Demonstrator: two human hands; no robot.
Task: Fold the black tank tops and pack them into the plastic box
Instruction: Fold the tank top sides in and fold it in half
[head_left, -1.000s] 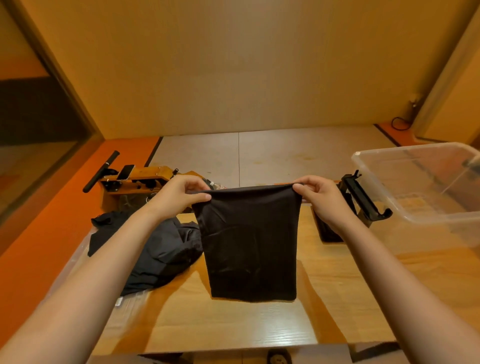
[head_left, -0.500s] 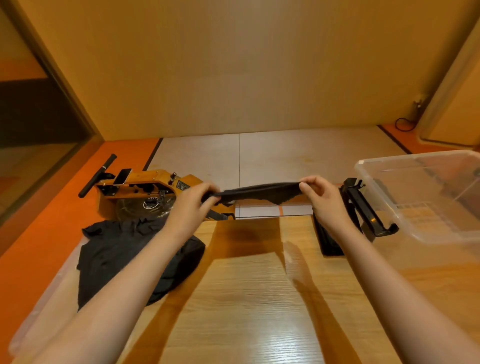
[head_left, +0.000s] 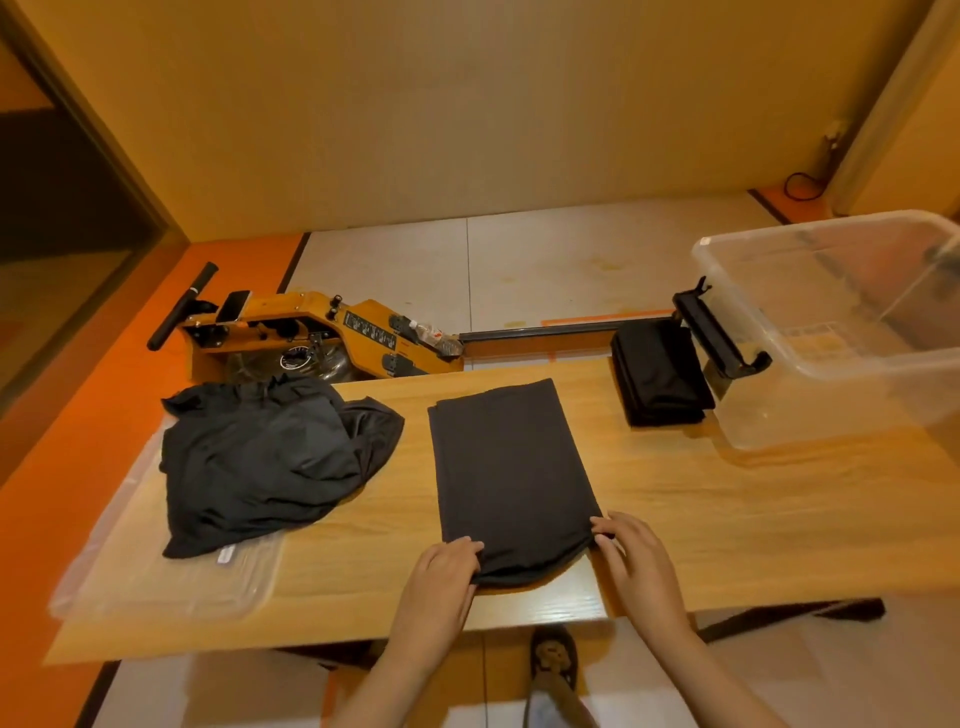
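I'm pinching top (head_left: 511, 467) at its near corners, left hand (head_left: 447, 564) and right hand (head_left: 631, 551). Long axis running away from me; box (head_left: 753, 410) sitting past top's far-right corner, right hand nearer.

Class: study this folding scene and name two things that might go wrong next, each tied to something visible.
The tank top lies with its near hem at the front of the table, pinched by the left hand and right hand; a careless fold may drag it off. The folded stack sits at the far edge near the box; a nudge might topple it.
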